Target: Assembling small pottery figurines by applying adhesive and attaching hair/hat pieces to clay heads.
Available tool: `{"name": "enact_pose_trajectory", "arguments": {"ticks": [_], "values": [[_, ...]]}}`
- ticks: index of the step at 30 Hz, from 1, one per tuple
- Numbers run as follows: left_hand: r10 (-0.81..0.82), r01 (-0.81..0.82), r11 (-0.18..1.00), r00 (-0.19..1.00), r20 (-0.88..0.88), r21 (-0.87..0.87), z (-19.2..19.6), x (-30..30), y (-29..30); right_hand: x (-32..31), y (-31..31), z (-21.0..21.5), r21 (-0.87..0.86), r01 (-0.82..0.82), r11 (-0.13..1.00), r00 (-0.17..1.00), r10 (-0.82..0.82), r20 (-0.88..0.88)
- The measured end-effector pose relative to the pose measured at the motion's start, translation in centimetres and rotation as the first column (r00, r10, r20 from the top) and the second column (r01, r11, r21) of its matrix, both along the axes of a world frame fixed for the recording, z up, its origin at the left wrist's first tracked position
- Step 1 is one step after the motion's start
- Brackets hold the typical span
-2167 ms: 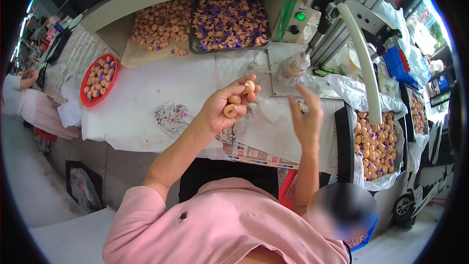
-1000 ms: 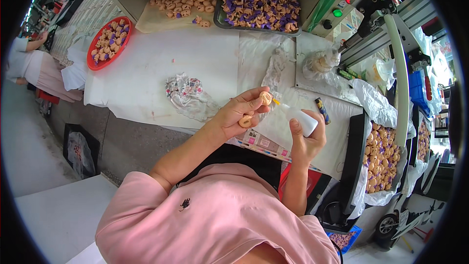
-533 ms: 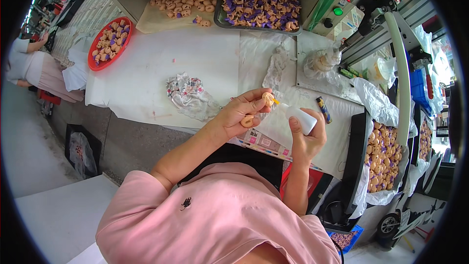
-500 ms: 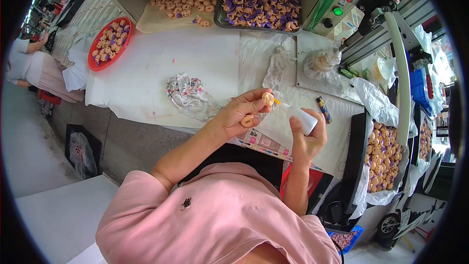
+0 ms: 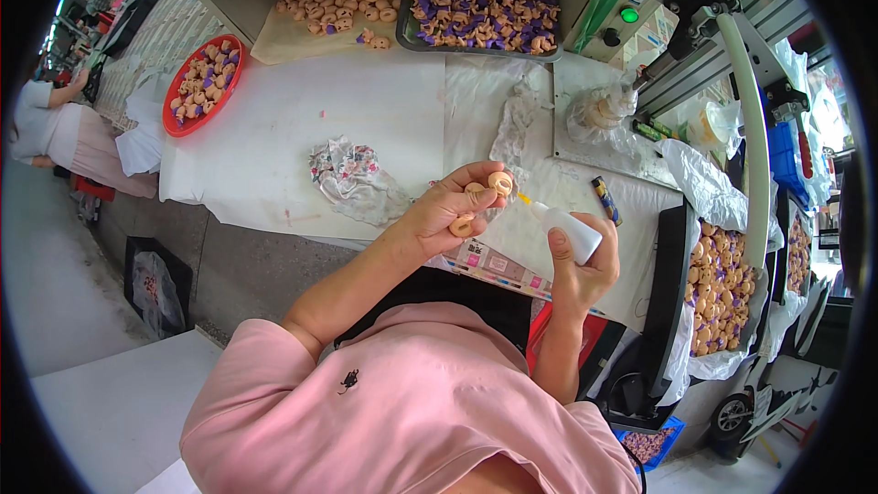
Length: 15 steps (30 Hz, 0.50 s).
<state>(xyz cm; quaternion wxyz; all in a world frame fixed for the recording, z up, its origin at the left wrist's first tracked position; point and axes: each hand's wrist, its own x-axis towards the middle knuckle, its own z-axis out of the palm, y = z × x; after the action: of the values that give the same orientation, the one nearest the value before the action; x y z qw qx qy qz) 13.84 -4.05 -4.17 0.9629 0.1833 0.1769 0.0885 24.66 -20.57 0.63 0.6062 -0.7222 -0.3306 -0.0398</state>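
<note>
Over table (image 5: 247,146), left hand (image 5: 443,212) curled round pieces (image 5: 500,183), right hand (image 5: 585,282) gripping bottle (image 5: 572,236)

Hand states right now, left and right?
Left hand: closed, holding small round tan pieces with openings.
Right hand: closed around a white plastic squeeze bottle with a yellow tip.

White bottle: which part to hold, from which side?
Likely the white bottle by its wide body, from the near right, where the right hand has its grip. It slants, its thin yellow tip pointing left toward a peach ball in the left hand, so that end seems best left free.
</note>
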Motion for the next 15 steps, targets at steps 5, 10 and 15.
{"name": "enact_pose_trajectory", "arguments": {"ticks": [5, 10, 15], "values": [[-0.007, 0.007, 1.000, 1.000, -0.012, 0.017, 0.27, -0.01, -0.03, -0.08, 0.27, -0.11, -0.013, -0.025, 1.000, 0.999, 0.026, 0.029], [-0.005, 0.006, 1.000, 1.000, -0.025, 0.015, 0.34, -0.06, -0.02, -0.04, 0.25, -0.11, -0.036, -0.032, 0.999, 0.999, 0.033, 0.023], [-0.010, 0.010, 1.000, 1.000, -0.008, 0.005, 0.10, -0.09, 0.06, 0.14, -0.06, -0.14, -0.038, -0.020, 0.999, 0.999, 0.021, 0.032]]}}
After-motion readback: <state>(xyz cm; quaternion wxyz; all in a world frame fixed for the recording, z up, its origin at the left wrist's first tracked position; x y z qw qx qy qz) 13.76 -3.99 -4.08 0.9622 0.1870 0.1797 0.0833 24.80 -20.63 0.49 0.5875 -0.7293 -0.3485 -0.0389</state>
